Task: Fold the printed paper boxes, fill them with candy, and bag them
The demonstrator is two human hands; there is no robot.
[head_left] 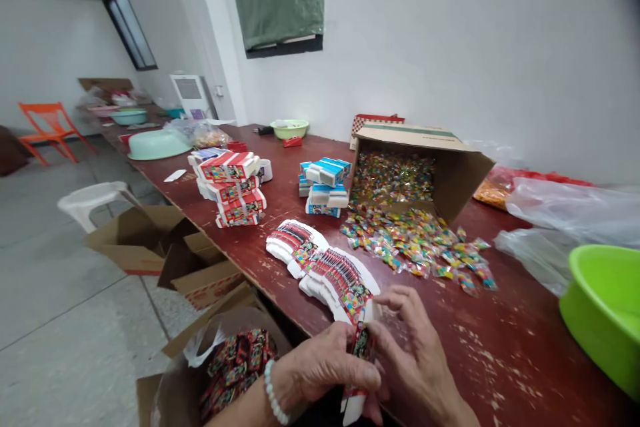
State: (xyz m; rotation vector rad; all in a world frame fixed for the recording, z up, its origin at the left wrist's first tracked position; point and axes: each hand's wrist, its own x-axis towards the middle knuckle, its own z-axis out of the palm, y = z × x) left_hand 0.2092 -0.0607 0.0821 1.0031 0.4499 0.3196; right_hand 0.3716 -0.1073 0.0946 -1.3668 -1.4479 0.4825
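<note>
Between my two hands is a small red and black candy box (pixel 361 341) with white end flaps, held at the front edge of the table. My left hand (pixel 334 361), with a beaded bracelet at the wrist, is closed around its side. My right hand (pixel 411 341) has its thumb and fingers at the box's upper end, by a white flap. Just beyond lies a fanned row of flat printed cartons (pixel 340 275). Further right, small wrapped candies (pixel 415 240) spill from a tipped cardboard box (pixel 457 180).
Stacks of red cartons (pixel 235 190) and blue cartons (pixel 325 187) stand farther back. A green basin (pixel 600 320) sits at the right. Below the table's left edge, a lined carton (pixel 167 373) holds filled red boxes (pixel 237 367), beside open cardboard boxes (pixel 135 233) and a white stool (pixel 97 197).
</note>
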